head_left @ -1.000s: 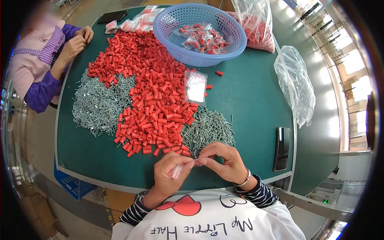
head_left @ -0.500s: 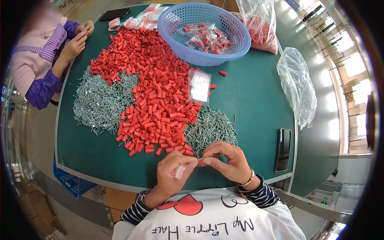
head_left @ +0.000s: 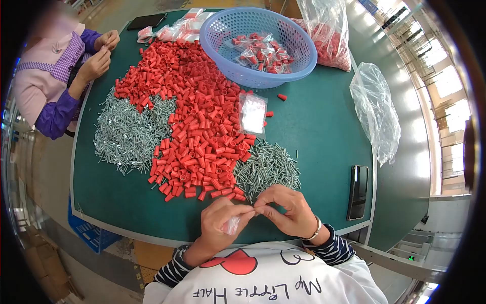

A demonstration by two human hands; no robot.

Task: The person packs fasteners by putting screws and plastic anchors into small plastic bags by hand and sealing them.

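Note:
My left hand is closed, with a small clear plastic bag tucked in its curled fingers. Its thumb and forefinger meet the fingertips of my right hand near the table's front edge. The right hand is pinched closed, and whatever lies between those fingertips is too small or hidden to make out. Just beyond the hands lies a small heap of grey screws. Left of it spreads a large pile of red plastic cone-shaped caps. A flat stack of clear zip bags rests against that pile.
A blue perforated basket holds several filled bags. A larger screw heap lies at left. A phone and a crumpled plastic bag lie at right, a big bag of red caps behind. Across the left edge sits another person.
The red piece visible under my right fingers earlier no longer shows. Both hands have shifted slightly, with fingertips still together. The other person's hands have moved a little.

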